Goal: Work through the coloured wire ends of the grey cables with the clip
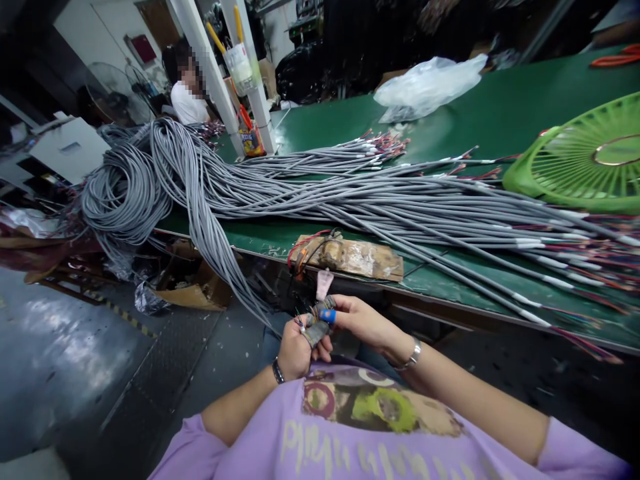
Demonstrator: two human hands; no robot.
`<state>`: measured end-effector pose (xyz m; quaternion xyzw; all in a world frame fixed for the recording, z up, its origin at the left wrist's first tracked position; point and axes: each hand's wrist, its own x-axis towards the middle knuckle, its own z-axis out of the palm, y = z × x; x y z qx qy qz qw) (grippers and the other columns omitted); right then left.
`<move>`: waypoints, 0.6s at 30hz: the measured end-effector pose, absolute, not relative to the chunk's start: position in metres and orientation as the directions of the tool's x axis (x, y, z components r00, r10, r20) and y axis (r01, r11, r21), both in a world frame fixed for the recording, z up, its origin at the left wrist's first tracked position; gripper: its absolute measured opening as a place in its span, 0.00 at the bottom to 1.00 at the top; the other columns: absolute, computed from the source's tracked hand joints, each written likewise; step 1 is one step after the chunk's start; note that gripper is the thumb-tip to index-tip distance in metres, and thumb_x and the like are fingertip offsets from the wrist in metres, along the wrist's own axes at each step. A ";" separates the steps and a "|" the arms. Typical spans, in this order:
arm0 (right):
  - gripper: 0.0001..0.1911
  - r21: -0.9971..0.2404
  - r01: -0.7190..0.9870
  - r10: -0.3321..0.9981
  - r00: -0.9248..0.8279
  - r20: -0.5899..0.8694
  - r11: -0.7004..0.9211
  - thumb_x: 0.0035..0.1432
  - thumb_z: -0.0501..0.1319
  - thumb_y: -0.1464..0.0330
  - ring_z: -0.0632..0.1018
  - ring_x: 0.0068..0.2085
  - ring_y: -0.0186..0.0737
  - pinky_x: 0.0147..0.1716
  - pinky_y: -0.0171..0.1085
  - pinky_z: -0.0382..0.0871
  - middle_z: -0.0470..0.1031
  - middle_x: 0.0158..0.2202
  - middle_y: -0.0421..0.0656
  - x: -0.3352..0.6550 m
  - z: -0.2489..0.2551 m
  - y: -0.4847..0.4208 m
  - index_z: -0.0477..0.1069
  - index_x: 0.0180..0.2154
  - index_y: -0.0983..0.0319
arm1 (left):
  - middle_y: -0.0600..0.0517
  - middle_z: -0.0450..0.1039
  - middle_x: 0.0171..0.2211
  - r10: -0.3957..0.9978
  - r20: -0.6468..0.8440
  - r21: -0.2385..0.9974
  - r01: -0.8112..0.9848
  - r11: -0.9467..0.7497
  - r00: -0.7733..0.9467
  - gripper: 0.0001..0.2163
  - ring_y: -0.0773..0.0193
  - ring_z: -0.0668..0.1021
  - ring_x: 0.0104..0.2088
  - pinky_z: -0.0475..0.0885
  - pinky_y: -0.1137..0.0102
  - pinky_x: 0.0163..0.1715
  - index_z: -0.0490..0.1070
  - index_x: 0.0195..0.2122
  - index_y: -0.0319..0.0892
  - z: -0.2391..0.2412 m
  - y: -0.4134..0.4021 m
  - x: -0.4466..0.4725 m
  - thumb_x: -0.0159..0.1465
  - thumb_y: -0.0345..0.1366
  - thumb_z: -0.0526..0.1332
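Observation:
My left hand (294, 352) is closed in front of my body, near the lower end of the hanging grey cables (225, 267). Thin coloured wires (300, 322) stick out by its fingers. Opposite it, my right hand (353, 320) pinches at the same wires, its fingertips almost touching the left hand. Blue tape (327, 316) is wound round a right finger. Grey wrapping shows between the hands; whether it covers fingers or cable is unclear. Just beyond them, a worn wooden block (365, 259) with red and black leads lies at the table edge, a pale pink tab (324, 283) below it.
Grey cables with stripped coloured ends (400, 207) stretch across the green table (340, 120). At the right stands a green fan (595, 153); a clear plastic bag (430, 83) lies farther back. A white post (210, 73) rises behind the cables. A person (189, 100) is at the back left.

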<state>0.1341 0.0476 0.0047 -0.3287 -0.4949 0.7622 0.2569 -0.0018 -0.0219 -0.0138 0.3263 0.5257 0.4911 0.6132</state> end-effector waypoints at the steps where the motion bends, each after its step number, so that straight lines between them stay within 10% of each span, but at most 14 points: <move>1: 0.15 -0.929 -0.067 0.733 -0.635 -0.242 -0.364 0.45 0.68 0.59 0.67 0.23 0.29 0.25 0.31 0.59 0.70 0.23 0.38 0.133 0.005 0.047 0.72 0.28 0.64 | 0.52 0.71 0.15 0.943 -0.331 0.916 -0.253 0.311 -0.038 0.15 0.70 0.71 0.11 0.51 0.77 0.10 0.67 0.23 0.38 -0.014 -0.022 -0.002 0.55 0.46 0.63; 18: 0.17 -0.910 -0.092 0.746 -0.609 -0.269 -0.403 0.43 0.69 0.58 0.66 0.23 0.29 0.25 0.32 0.59 0.69 0.22 0.37 0.130 0.001 0.046 0.70 0.26 0.64 | 0.53 0.69 0.13 0.939 -0.331 0.900 -0.332 0.284 -0.094 0.16 0.72 0.69 0.10 0.50 0.79 0.08 0.65 0.21 0.38 -0.012 -0.024 -0.002 0.53 0.47 0.64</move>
